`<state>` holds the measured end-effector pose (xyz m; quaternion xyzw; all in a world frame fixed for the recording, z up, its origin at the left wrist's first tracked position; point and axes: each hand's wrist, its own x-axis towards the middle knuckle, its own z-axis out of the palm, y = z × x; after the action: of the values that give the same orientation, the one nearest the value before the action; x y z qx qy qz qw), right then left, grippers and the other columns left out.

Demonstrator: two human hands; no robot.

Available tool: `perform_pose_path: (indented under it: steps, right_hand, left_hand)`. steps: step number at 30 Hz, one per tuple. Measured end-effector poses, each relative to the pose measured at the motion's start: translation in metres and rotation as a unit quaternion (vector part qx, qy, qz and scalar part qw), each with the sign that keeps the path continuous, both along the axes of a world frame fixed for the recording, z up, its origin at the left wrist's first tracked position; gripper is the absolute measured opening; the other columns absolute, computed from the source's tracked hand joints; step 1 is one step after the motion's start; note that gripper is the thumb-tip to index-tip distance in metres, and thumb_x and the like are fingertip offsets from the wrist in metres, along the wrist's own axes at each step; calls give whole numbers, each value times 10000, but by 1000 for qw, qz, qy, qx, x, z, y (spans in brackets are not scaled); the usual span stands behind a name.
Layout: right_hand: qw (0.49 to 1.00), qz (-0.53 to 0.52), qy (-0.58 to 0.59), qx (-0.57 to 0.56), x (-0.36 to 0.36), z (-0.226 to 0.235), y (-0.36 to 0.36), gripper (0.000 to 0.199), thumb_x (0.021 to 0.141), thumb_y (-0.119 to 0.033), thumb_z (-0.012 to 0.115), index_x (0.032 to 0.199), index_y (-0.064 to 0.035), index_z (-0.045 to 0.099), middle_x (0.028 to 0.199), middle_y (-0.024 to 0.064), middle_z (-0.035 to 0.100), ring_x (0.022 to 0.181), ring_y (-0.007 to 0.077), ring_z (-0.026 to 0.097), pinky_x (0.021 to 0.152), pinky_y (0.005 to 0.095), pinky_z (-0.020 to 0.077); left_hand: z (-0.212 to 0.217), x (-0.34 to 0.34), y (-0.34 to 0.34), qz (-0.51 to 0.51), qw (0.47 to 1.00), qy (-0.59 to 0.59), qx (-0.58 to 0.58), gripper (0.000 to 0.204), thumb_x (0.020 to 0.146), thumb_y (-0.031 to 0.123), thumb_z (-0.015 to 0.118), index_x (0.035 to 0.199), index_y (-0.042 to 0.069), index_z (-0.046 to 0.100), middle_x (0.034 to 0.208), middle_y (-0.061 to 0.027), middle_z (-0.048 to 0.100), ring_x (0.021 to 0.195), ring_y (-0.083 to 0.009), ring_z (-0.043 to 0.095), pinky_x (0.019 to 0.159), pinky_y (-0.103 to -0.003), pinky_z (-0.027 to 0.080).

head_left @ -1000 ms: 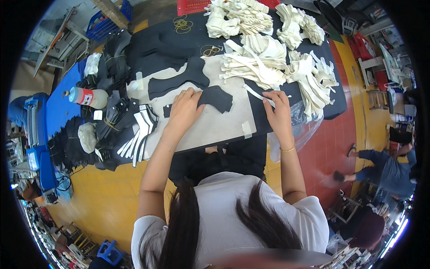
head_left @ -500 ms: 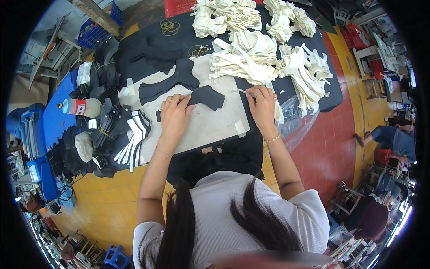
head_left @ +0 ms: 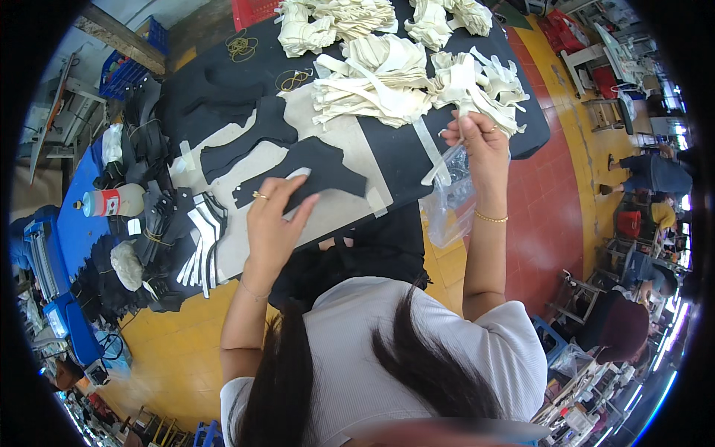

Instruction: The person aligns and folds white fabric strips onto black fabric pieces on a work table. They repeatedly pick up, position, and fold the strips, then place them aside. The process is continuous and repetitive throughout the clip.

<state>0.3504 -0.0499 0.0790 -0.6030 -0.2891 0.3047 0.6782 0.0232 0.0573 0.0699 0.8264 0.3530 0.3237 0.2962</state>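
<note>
My left hand (head_left: 269,223) rests on a black cut-out piece (head_left: 328,165) with its fingers stretched and thumb apart. The piece lies on a pale grey board (head_left: 350,211), and another curved black piece (head_left: 257,136) lies just beyond it. My right hand (head_left: 482,149), raised at the table's right side, is closed round a narrow pale strip (head_left: 441,165). The strip hangs down to the left from the fingers and widens at its lower end. Right behind that hand is a pile of cream cut pieces (head_left: 458,82).
More cream piles (head_left: 380,82) cover the table's far right. Dark bundles (head_left: 145,123), a bottle (head_left: 119,201) and black-and-white strips (head_left: 201,242) line the left. A clear plastic bag (head_left: 450,216) hangs at the right edge. Yellow cords (head_left: 294,80) lie at the back.
My right hand has moved right and up from the board's edge toward the cream pile, with a pale strip now showing in it. My left hand has spread its thumb and fingers on the black piece.
</note>
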Motion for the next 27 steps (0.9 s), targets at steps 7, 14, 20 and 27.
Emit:
perform_pose_path:
  steps: [7, 14, 20, 27]
  right_hand:
    - [985, 130, 4, -111, -40, 34, -1, 195, 947, -164, 710, 1052, 0, 718, 829, 65, 723, 498, 57, 576, 436, 186, 405]
    - [898, 363, -68, -239, -119, 33, 24, 152, 925, -134, 711, 989, 3, 736, 728, 30, 672, 457, 60, 550, 418, 225, 411]
    - [834, 465, -121, -270, -149, 28, 29, 153, 908, -159, 733, 936, -9, 735, 708, 28, 667, 483, 56, 532, 427, 238, 421]
    - [783, 512, -212, -283, -113, 10, 33, 210, 870, -225, 769, 880, -21, 719, 677, 42, 671, 589, 72, 603, 520, 266, 425]
  left_hand:
    - [-8, 9, -10, -85, 987, 128, 40, 447, 750, 202, 836, 1152, 55, 708, 1175, -126, 602, 1105, -297, 574, 955, -386, 435]
    - [8, -5, -26, -36, 960, -105, -256, 375, 801, 75, 800, 1155, 23, 689, 1061, -72, 644, 941, -146, 587, 820, -278, 457]
    - [-2, -43, -44, 27, 909, -128, -396, 140, 893, 101, 750, 924, -26, 702, 862, -55, 645, 672, -96, 602, 647, -236, 481]
    - [-19, -85, -48, 149, 848, -154, -485, 138, 905, 137, 758, 941, 15, 703, 721, 1, 659, 625, -38, 553, 552, -194, 417]
